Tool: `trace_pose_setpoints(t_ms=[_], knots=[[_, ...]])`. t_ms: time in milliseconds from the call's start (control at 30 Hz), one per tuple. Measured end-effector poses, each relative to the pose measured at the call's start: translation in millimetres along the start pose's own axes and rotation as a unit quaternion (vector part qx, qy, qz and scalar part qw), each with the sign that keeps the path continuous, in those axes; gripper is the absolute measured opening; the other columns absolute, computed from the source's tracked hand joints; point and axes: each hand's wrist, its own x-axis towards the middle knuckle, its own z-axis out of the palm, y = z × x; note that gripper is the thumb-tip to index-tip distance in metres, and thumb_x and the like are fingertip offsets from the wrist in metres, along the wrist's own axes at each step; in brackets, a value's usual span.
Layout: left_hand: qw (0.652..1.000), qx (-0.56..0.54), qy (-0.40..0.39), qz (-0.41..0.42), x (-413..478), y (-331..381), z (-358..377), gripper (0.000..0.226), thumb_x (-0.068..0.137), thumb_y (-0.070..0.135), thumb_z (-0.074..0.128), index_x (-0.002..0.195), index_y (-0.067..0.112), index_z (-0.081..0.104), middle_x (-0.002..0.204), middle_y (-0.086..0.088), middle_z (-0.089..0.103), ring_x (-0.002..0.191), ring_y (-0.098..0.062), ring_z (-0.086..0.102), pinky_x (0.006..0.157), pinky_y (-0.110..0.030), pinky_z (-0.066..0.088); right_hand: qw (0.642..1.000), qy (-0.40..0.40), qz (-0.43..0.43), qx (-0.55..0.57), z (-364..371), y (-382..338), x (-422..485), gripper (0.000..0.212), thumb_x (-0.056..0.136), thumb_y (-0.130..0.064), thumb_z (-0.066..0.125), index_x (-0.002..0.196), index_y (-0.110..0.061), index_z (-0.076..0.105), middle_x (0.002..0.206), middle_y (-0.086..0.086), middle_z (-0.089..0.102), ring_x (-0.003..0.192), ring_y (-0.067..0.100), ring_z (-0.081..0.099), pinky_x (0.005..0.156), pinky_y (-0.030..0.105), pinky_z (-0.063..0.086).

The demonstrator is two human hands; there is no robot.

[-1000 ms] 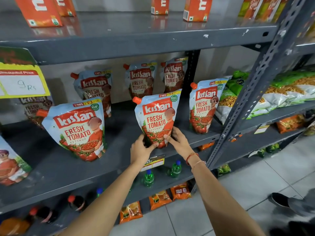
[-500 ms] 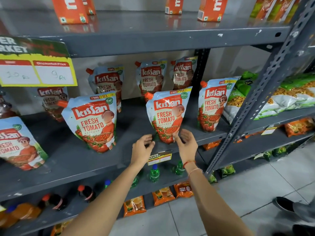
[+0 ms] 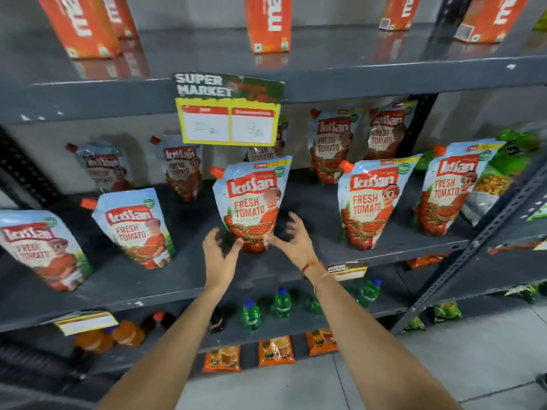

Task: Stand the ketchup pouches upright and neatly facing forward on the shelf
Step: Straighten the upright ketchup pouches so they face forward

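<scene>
Several Kissan ketchup pouches stand on the grey middle shelf (image 3: 118,279). The front row runs from a leaning pouch at far left (image 3: 41,250), past a tilted one (image 3: 136,229), to the centre pouch (image 3: 251,208) and two upright pouches on the right (image 3: 373,202) (image 3: 450,190). Further pouches stand at the back (image 3: 183,170) (image 3: 328,143). My left hand (image 3: 220,255) and my right hand (image 3: 293,241) flank the base of the centre pouch with fingers spread. The thumbs are at its bottom edge, and I cannot tell if they touch it.
A yellow price sign (image 3: 228,110) hangs from the shelf above and hides part of a back pouch. Orange cartons (image 3: 269,22) stand on the top shelf. Green bottles (image 3: 251,315) sit below. Snack packets (image 3: 497,179) lie at right beside a slanted metal post (image 3: 473,247).
Both hands let go of the pouch that now stands second from the right and moved left to the centre pouch. The view swung left, bringing the price sign overhead.
</scene>
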Motion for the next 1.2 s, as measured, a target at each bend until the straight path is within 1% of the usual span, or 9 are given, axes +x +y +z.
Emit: trace_pose_setpoints(t_ms=[67, 167, 300, 400, 500, 700, 900, 1100, 1200], knots=[[0.994, 0.027, -0.103, -0.012, 17.2, 1.4, -8.8, 0.066, 0.084, 0.019, 0.067, 0.138, 0.013, 0.03, 0.139, -0.001, 0.043, 0.127, -0.018, 0.043, 0.103, -0.033, 0.038, 0.999, -0.038, 0.024, 0.0, 11.5, -5.3, 9.4, 0.095, 0.074, -0.025, 0.078, 0.148, -0.018, 0.019, 0.146, 0.01, 0.036, 0.134, 0.025, 0.037, 0.104, 0.031, 0.037], [0.98, 0.078, -0.182, -0.007, 29.7, 3.6, -8.0, 0.068, 0.081, 0.025, 0.069, 0.138, 0.021, 0.031, 0.136, 0.003, 0.048, 0.124, -0.015, 0.044, 0.095, -0.026, 0.035, 0.998, -0.054, 0.015, -0.036, 19.5, -8.2, 15.8, 0.085, 0.072, -0.022, 0.08, 0.143, -0.014, 0.033, 0.142, 0.008, 0.049, 0.129, 0.025, 0.047, 0.11, 0.041, 0.04], [0.981, 0.086, -0.176, 0.015, 26.2, -0.3, -2.5, 0.07, 0.078, 0.031, 0.072, 0.137, 0.02, 0.034, 0.137, -0.003, 0.051, 0.124, -0.02, 0.047, 0.096, -0.028, 0.037, 0.998, -0.027, 0.006, -0.059, 14.1, -8.1, 8.8, 0.07, 0.07, -0.024, 0.082, 0.129, -0.014, 0.047, 0.121, 0.003, 0.061, 0.114, 0.022, 0.058, 0.094, 0.027, 0.047], [0.975, 0.104, -0.193, 0.024, 20.5, -2.3, 3.2, 0.073, 0.077, 0.037, 0.071, 0.138, 0.021, 0.033, 0.138, -0.003, 0.051, 0.126, -0.021, 0.046, 0.104, -0.036, 0.039, 0.998, -0.007, 0.004, -0.062, 2.6, -4.0, 1.0, 0.072, 0.07, -0.022, 0.082, 0.131, -0.011, 0.045, 0.125, 0.009, 0.059, 0.11, 0.018, 0.056, 0.094, 0.025, 0.045], [0.97, 0.119, -0.209, 0.039, 12.3, -2.3, 12.6, 0.075, 0.077, 0.037, 0.072, 0.138, 0.019, 0.033, 0.138, -0.005, 0.052, 0.127, -0.023, 0.047, 0.101, -0.035, 0.038, 0.998, 0.009, -0.001, -0.061, -10.7, 3.4, -8.8, 0.07, 0.072, -0.017, 0.08, 0.131, -0.008, 0.044, 0.128, 0.014, 0.058, 0.112, 0.018, 0.055, 0.096, 0.026, 0.044], [0.962, 0.151, -0.222, 0.046, 3.6, -2.7, 25.1, 0.077, 0.078, 0.035, 0.071, 0.14, 0.015, 0.031, 0.138, -0.01, 0.052, 0.128, -0.03, 0.046, 0.106, -0.049, 0.039, 0.998, 0.038, 0.01, -0.055, -25.3, 8.6, -22.7, 0.069, 0.073, -0.018, 0.079, 0.132, -0.01, 0.043, 0.127, 0.011, 0.058, 0.11, 0.015, 0.054, 0.093, 0.023, 0.042], [0.957, 0.175, -0.225, 0.057, 2.8, -2.1, 26.6, 0.077, 0.079, 0.037, 0.069, 0.14, 0.012, 0.03, 0.139, -0.011, 0.05, 0.13, -0.033, 0.042, 0.107, -0.052, 0.035, 0.996, 0.058, 0.0, -0.061, -24.5, 12.3, -28.0, 0.067, 0.074, -0.024, 0.079, 0.131, -0.014, 0.045, 0.123, 0.007, 0.06, 0.11, 0.014, 0.056, 0.082, 0.008, 0.044], [0.957, 0.169, -0.231, 0.053, 0.9, 2.0, 23.7, 0.078, 0.078, 0.037, 0.07, 0.14, 0.012, 0.03, 0.14, -0.011, 0.049, 0.131, -0.031, 0.042, 0.108, -0.051, 0.035, 0.996, 0.069, -0.007, -0.058, -25.1, 14.5, -31.5, 0.066, 0.073, -0.023, 0.08, 0.13, -0.012, 0.047, 0.123, 0.005, 0.061, 0.113, 0.016, 0.057, 0.1, 0.025, 0.044], [0.956, 0.149, -0.247, 0.047, -2.7, 3.1, 18.4, 0.076, 0.081, 0.034, 0.068, 0.142, 0.014, 0.028, 0.143, -0.009, 0.046, 0.131, -0.027, 0.042, 0.109, -0.045, 0.037, 0.993, 0.105, -0.005, -0.049, -22.7, 17.1, -39.4, 0.07, 0.07, -0.024, 0.081, 0.13, -0.011, 0.048, 0.124, 0.007, 0.061, 0.114, 0.016, 0.057, 0.1, 0.026, 0.044]])
